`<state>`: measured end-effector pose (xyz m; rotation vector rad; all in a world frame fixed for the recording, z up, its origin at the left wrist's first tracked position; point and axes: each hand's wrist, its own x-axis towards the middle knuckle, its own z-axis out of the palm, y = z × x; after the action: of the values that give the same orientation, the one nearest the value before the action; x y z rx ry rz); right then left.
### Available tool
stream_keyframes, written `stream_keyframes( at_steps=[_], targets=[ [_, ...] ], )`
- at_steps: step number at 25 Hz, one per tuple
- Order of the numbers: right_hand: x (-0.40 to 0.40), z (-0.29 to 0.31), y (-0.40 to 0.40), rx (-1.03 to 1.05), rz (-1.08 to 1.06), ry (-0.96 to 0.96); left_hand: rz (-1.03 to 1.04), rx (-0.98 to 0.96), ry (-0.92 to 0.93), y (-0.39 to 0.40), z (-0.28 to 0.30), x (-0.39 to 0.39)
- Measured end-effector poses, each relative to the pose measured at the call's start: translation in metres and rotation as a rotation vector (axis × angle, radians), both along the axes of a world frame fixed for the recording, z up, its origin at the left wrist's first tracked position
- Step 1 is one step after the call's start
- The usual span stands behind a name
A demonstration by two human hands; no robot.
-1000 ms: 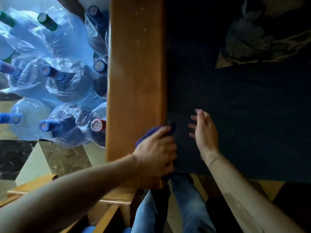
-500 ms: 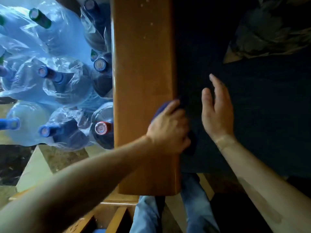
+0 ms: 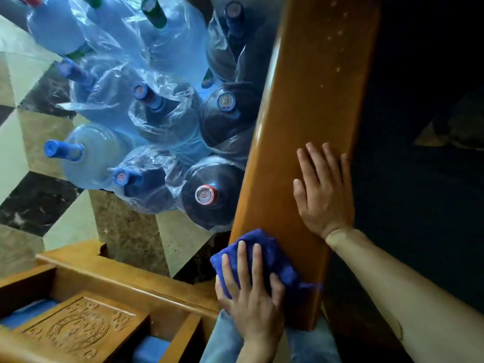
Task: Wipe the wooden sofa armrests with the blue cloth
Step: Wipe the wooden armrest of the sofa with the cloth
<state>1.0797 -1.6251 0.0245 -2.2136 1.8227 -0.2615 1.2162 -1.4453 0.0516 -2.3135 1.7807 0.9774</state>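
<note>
The wooden sofa armrest (image 3: pixel 314 100) is a long glossy brown plank running from the top of the view down to its near end. A crumpled blue cloth (image 3: pixel 277 258) lies on that near end, towards the left edge. My left hand (image 3: pixel 251 302) presses on the cloth with its fingers spread and fairly straight. My right hand (image 3: pixel 324 195) lies flat, palm down, on top of the armrest just beyond the cloth and holds nothing.
Several large blue water bottles (image 3: pixel 209 197), some in plastic bags, stand on the tiled floor close to the armrest's left side. The dark sofa seat (image 3: pixel 419 218) and a patterned cushion (image 3: pixel 455 132) are on the right. A carved wooden table (image 3: pixel 78 328) is at bottom left.
My left hand has brought the cloth from the armrest's inner right edge back to its near end. My right hand has moved from over the seat onto the armrest top.
</note>
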Motion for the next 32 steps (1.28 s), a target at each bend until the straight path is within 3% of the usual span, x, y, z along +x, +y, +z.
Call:
stream_keyframes(
  at_steps=[2, 4, 8, 10, 13, 16, 19, 23, 26, 29, 30, 32],
  targets=[
    [0.0, -0.005, -0.003, -0.024, -0.012, -0.007, 0.275, 0.078, 0.154, -0.067, 0.003, 0.002],
    [0.002, -0.003, -0.003, -0.029, -0.019, -0.014, 0.444, 0.024, 0.23, -0.179, 0.001, 0.028],
    [0.004, 0.0, -0.002, 0.001, -0.014, 0.056, 0.371, -0.075, 0.341, -0.284, -0.027, 0.027],
    [0.003, 0.0, -0.003, 0.017, -0.017, 0.052, 0.372, -0.166, 0.294, -0.231, -0.032, 0.032],
    [0.003, 0.004, 0.0, 0.053, -0.019, 0.071, 0.377, -0.11, 0.318, -0.039, 0.005, 0.054],
    [0.006, 0.005, 0.001, 0.061, -0.012, 0.061, 0.273, -0.117, 0.211, 0.018, -0.002, 0.061],
    [0.009, 0.006, -0.002, 0.062, -0.022, 0.012, 0.115, -0.258, 0.174, -0.063, -0.005, 0.048],
    [0.004, 0.007, -0.002, 0.078, -0.021, 0.017, 0.216, -0.37, 0.162, -0.294, -0.016, 0.005],
    [0.004, 0.01, -0.029, 0.016, -0.048, 0.021, 0.106, -0.414, 0.141, -0.452, -0.023, -0.034],
    [0.005, 0.005, -0.069, -0.044, 0.027, 0.037, -0.035, -0.441, -0.041, -0.515, -0.028, -0.054],
    [0.006, 0.001, -0.076, -0.058, 0.043, 0.045, -0.183, -0.473, -0.11, -0.508, -0.027, -0.054],
    [0.005, -0.003, -0.077, -0.069, 0.04, 0.048, -0.703, -0.541, -0.117, -0.461, -0.023, -0.043]
  ],
)
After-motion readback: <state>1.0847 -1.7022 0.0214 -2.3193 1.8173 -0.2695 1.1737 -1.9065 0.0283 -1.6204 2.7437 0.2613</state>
